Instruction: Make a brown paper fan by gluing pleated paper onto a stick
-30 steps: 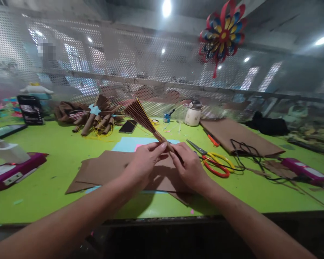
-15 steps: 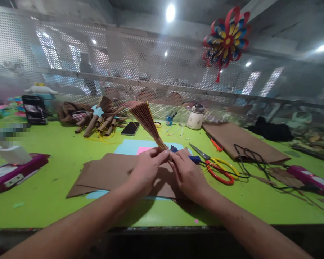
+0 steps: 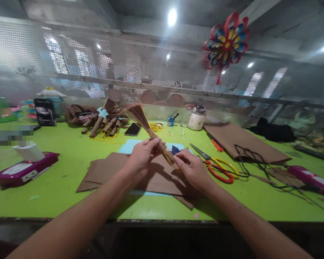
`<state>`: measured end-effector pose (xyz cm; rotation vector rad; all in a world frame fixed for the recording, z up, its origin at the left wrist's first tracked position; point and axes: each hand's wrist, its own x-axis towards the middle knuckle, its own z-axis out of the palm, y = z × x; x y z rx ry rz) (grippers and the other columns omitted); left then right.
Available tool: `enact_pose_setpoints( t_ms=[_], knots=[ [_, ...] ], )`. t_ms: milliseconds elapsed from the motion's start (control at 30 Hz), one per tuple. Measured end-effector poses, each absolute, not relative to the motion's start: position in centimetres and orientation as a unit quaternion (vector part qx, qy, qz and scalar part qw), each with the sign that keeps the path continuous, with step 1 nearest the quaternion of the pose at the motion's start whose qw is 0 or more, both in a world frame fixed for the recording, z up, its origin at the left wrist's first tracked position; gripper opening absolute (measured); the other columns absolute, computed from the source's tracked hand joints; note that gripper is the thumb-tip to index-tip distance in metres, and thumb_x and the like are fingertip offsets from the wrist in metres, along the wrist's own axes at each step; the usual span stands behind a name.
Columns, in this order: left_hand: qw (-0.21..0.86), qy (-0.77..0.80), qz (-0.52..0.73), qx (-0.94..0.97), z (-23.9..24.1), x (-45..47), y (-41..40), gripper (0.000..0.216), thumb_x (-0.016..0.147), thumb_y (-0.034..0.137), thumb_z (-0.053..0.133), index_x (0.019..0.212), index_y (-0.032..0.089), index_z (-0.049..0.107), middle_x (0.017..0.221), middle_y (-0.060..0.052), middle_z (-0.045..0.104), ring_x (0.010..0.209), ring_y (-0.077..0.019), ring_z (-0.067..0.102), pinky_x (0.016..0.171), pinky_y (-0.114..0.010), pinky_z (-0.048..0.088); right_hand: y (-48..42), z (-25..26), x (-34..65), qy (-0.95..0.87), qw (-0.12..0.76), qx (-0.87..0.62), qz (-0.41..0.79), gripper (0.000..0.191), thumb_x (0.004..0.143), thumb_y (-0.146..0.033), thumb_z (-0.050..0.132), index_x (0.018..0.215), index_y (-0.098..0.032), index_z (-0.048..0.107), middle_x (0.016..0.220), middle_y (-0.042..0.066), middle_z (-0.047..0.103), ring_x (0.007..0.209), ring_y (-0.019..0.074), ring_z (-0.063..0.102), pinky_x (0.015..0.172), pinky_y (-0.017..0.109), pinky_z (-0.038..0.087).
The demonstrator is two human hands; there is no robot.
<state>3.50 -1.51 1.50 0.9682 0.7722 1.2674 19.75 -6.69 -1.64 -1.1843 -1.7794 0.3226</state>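
Note:
A pleated brown paper fan slants up and left above the table, spread at its top and narrow below, with yellow string at its edge and lower end. My left hand is closed around its narrow middle. At the lower end, my right hand pinches the fan's tip, where loose yellow string shows; whether it grips paper, string or both is hard to see. Beneath both hands lie brown paper sheets over light blue paper. Scissors with red and yellow handles rest right of my right hand, beside a blue-handled tool, partly hidden.
Finished brown paper bundles, a phone, a blue ink bottle and a white jar stand behind. Purple power strips lie at both sides, with a black cord at right. A large folded brown sheet lies back right.
My left hand has slid up the fan, and its lower end now shows between my hands. My right hand has moved slightly right and down. The view has shifted a little.

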Motion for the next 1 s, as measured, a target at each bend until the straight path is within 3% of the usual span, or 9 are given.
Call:
enact_pose_setpoints(
  t_ms=[200,333,433,533,700,867,1000],
  knots=[
    [0.637,0.329,0.548,0.43,1.4,3.4,-1.5,0.011,0.076,0.023,0.067,0.078,0.012,0.066,0.075,-0.006,0.07,0.073,-0.0143,0.066,0.081,-0.03,0.05,-6.6,-1.9,19.3,-0.705,0.449,-0.467,0.288,0.023,0.085,-0.037,0.058,0.089,-0.015,0.063,0.075,0.002,0.066,0.066,0.0142,0.06,0.061,0.027,0.049],
    [0.634,0.322,0.562,0.423,1.7,3.2,-1.5,0.009,0.077,0.02,0.065,0.081,0.011,0.064,0.074,-0.005,0.07,0.072,-0.0152,0.067,0.081,-0.032,0.051,-6.4,-2.5,19.3,-0.673,0.408,-0.49,0.375,0.03,0.082,-0.037,0.061,0.103,-0.015,0.059,0.057,-0.004,0.059,0.047,0.012,0.054,0.047,0.024,0.044],
    [0.629,0.314,0.581,0.41,2.1,3.0,-1.4,0.007,0.08,0.017,0.062,0.082,0.01,0.062,0.072,-0.005,0.069,0.073,-0.0174,0.069,0.08,-0.034,0.053,-6.5,-2.5,19.4,-0.699,0.418,-0.517,0.261,0.024,0.086,-0.036,0.056,0.097,-0.016,0.064,0.056,-0.003,0.057,0.046,0.0119,0.05,0.047,0.024,0.039],
    [0.621,0.31,0.598,0.401,2.2,2.8,-1.1,0.006,0.081,0.016,0.06,0.084,0.01,0.06,0.071,-0.005,0.068,0.075,-0.0192,0.07,0.081,-0.037,0.053,-7.0,-2.4,19.4,-0.745,0.427,-0.495,0.135,0.021,0.09,-0.03,0.051,0.091,-0.018,0.068,0.072,0.002,0.067,0.062,0.0148,0.058,0.059,0.027,0.042],
    [0.614,0.315,0.596,0.41,1.8,2.7,-0.8,0.008,0.081,0.018,0.061,0.084,0.011,0.059,0.076,-0.006,0.067,0.08,-0.0202,0.07,0.082,-0.037,0.053,-7.6,-2.3,19.3,-0.775,0.434,-0.458,0.042,0.022,0.092,-0.024,0.048,0.093,-0.019,0.069,0.077,0.004,0.068,0.069,0.0175,0.06,0.066,0.03,0.045],
    [0.626,0.314,0.58,0.417,1.7,2.9,-1.1,0.008,0.082,0.019,0.06,0.083,0.012,0.058,0.076,-0.005,0.065,0.08,-0.0221,0.07,0.077,-0.039,0.055,-7.0,-2.1,19.8,-0.736,0.514,-0.44,0.016,0.019,0.09,-0.019,0.05,0.082,-0.018,0.067,0.084,0.008,0.064,0.083,0.0206,0.059,0.076,0.035,0.047],
    [0.641,0.311,0.562,0.42,1.8,3.0,-1.5,0.007,0.085,0.019,0.057,0.084,0.012,0.057,0.073,-0.004,0.064,0.079,-0.0214,0.07,0.076,-0.037,0.054,-6.4,-2.0,20.4,-0.711,0.531,-0.459,0.049,0.02,0.088,-0.019,0.052,0.074,-0.017,0.065,0.08,0.007,0.063,0.078,0.0197,0.058,0.074,0.034,0.046]
  ],
)
